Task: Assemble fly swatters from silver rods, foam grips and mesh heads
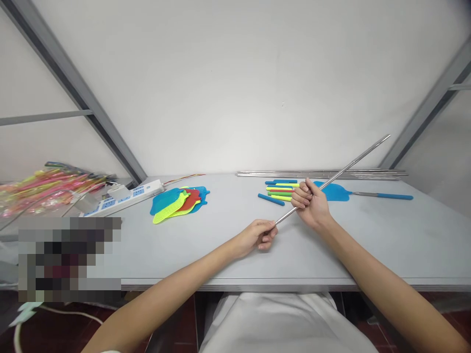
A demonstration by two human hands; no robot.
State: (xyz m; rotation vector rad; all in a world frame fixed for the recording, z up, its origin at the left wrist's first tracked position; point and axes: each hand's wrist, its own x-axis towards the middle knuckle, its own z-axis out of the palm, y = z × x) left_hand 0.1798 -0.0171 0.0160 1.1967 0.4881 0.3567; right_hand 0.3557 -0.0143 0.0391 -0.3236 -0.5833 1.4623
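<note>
A long thin metal rod (pixel 355 161) slants up to the right above the table. My left hand (pixel 259 234) pinches its lower end between thumb and fingers. Farther up, my right hand (pixel 311 202) is wrapped round the same rod. Behind the right hand lie several coloured handle grips (pixel 281 189) in blue, yellow, red and green, partly hidden by its fingers. To its right rests a fly swatter with a blue head (pixel 335 191), a metal shaft and a blue handle (pixel 394 196); the right hand covers part of the head.
Loose swatter heads (pixel 171 203) in blue, yellow and red overlap on the left of the grey table (pixel 213 260). More metal rods (pixel 379 174) lie along the wall. A white power strip (pixel 127 198) and plastic-wrapped colourful items (pixel 40 189) are at far left, beside a pixelated area.
</note>
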